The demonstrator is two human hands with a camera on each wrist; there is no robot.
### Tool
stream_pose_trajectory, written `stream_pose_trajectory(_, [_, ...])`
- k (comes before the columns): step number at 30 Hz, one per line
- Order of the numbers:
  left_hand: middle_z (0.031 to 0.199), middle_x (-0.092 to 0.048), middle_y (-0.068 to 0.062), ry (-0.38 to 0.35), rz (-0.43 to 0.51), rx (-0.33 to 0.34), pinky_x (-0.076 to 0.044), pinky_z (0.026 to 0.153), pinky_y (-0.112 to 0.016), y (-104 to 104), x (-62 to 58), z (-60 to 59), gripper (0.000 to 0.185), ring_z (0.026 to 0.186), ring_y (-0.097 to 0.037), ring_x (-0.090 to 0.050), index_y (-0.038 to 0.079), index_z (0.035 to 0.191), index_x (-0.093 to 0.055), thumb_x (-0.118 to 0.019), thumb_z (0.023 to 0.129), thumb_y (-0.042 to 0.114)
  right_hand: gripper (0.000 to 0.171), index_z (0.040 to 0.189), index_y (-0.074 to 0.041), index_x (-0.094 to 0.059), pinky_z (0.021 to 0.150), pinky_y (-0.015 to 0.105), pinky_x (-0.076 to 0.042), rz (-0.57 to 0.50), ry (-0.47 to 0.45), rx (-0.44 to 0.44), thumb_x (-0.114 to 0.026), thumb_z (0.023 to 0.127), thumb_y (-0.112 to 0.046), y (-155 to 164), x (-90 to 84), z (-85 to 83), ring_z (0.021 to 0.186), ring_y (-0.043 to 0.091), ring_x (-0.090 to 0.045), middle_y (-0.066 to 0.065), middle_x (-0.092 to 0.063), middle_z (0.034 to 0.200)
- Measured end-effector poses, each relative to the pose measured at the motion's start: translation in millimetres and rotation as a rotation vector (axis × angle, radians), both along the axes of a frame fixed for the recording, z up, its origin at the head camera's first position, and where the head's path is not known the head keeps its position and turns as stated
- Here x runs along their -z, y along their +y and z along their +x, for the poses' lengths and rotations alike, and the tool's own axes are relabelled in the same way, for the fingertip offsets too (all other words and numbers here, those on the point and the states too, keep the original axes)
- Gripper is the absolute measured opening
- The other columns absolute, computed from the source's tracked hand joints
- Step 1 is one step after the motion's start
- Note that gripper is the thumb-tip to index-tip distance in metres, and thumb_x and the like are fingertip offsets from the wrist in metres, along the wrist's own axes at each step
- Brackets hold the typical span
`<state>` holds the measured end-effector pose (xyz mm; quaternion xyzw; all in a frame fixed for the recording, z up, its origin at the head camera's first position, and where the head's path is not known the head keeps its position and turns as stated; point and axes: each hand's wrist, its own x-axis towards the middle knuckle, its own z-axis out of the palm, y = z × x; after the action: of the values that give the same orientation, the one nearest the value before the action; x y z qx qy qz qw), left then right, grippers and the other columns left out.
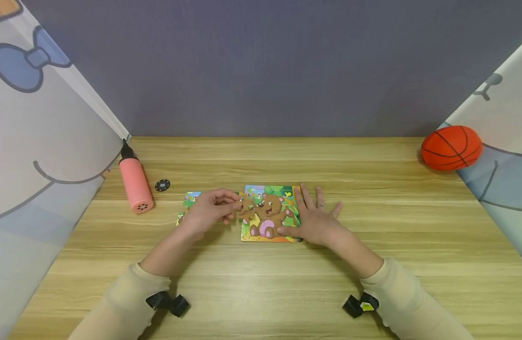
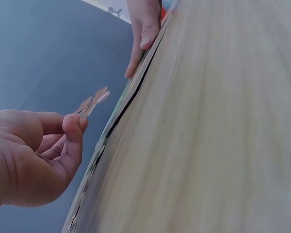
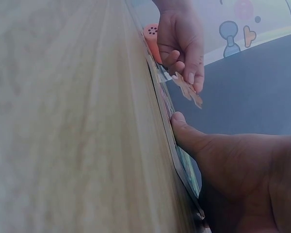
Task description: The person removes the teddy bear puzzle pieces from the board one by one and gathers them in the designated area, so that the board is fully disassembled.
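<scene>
From the head view, your left hand (image 1: pixel 209 208) pinches a small bear piece (image 1: pixel 245 208) at the puzzle board's (image 1: pixel 269 212) left edge; your right hand (image 1: pixel 316 219) lies flat on its right side. The left wrist view shows the piece (image 2: pixel 93 103) lifted off the board, its long axis pointing toward it. The right wrist view shows your right thumb (image 3: pixel 184 133) pressing the board's near edge.

Bear-shaped puzzle piece (image 1: pixel 245 208), lifted above puzzle board (image 1: pixel 282 196)

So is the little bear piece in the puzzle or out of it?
Out. The left hand pinches the little bear piece in the air, clear of the puzzle board, which the right hand presses flat.
</scene>
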<state>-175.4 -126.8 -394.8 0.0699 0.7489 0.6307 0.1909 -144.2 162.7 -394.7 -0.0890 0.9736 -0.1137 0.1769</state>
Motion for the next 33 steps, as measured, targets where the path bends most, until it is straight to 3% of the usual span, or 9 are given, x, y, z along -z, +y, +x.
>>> stream_pose_trajectory(14, [0.100, -0.068, -0.016, 0.002, -0.049, 0.002, -0.058, 0.067, -0.028, -24.5, 0.0, 3.8, 0.022, 0.076, -0.019, -0.063, -0.004, 0.116, -0.065, -0.068, 0.097, 0.006, 0.123, 0.162, -0.011, 0.005, 0.094, 0.088, 0.007, 0.016, 0.010, -0.003, -0.054, 0.082, -0.083, -0.4, -2.9, 0.9, 0.148, 0.047, 0.017, 0.011, 0.012, 0.168])
stream_pose_trajectory(25, [0.100, -0.069, -0.015, 0.000, -0.111, -0.017, -0.053, 0.058, -0.025, -43.6, 1.1, 5.6, 0.025, 0.068, -0.016, -0.060, -0.005, 0.118, -0.064, -0.069, 0.097, 0.007, 0.123, 0.162, -0.009, 0.005, 0.094, 0.088, 0.007, 0.020, 0.014, -0.007, -0.054, 0.082, -0.083, 0.0, -2.7, 1.6, 0.148, 0.047, 0.017, 0.012, 0.012, 0.168])
stream_pose_trajectory(33, [0.090, -0.068, -0.011, -0.011, -0.148, -0.018, -0.051, 0.056, -0.025, -55.5, -0.3, 7.3, 0.024, 0.070, -0.016, -0.059, -0.005, 0.116, -0.065, -0.069, 0.097, 0.008, 0.123, 0.162, -0.010, 0.005, 0.093, 0.088, 0.007, 0.010, 0.013, -0.005, -0.054, 0.082, -0.083, -0.3, -3.2, 1.3, 0.148, 0.047, 0.017, 0.012, 0.012, 0.168])
